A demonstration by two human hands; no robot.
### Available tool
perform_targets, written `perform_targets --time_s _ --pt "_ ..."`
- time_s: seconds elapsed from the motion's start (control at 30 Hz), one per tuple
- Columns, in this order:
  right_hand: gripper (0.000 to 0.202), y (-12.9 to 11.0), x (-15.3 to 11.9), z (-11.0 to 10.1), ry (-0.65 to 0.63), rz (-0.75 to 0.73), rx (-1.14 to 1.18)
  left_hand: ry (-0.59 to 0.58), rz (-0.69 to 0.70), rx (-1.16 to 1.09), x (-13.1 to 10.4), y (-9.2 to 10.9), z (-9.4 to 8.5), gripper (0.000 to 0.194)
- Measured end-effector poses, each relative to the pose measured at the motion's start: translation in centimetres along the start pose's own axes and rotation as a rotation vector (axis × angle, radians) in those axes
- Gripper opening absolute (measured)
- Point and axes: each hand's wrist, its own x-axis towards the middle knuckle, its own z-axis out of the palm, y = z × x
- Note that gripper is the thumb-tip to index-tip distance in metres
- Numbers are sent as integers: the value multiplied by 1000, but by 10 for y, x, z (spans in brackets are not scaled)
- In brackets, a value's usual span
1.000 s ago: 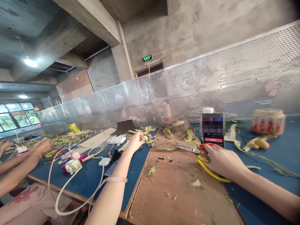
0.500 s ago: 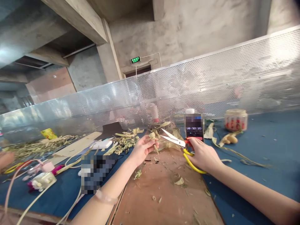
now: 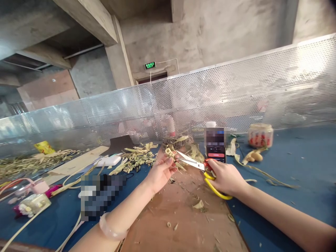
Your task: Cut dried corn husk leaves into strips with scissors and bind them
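Note:
Between the fingertips of my left hand [image 3: 163,171] is a pale dried plant piece [image 3: 168,152], held above the far part of the brown board [image 3: 183,217]. My right hand [image 3: 225,177] is closed around the red and yellow handles of a pair of scissors [image 3: 195,163]. The blades are parted and point left, their tips beside the plant piece. A heap of dried leaves [image 3: 194,151] lies behind the blades, and small scraps are scattered over the board.
A phone [image 3: 216,147] stands behind my right hand, with a jar [image 3: 260,135] farther right. Left are dried cuttings [image 3: 139,159], cardboard [image 3: 78,162], a white box [image 3: 109,160], a power strip [image 3: 35,203] and cables. A perforated metal screen [image 3: 105,122] runs across the back.
The plant piece in my left hand has turned, showing its round end. The scissor blades are a little less widely parted. The view has shifted slightly right.

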Motion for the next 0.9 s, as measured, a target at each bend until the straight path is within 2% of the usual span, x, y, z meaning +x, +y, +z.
perform_targets --time_s 0.33,0.43,0.53,0.7,0.9 --pt "14 5 -3 6 43 -86 -97 47 52 -111 0 2 -2 20" --pt "18 3 -3 5 17 -12 -103 68 74 -124 1 1 -3 17" --pt "22 1 -1 3 -9 69 -109 96 76 -135 1 2 -3 25" --pt "27 0 0 5 35 39 -95 155 67 -130 2 4 -5 28" --pt "31 0 1 10 101 183 77 195 56 -155 4 4 -10 32"
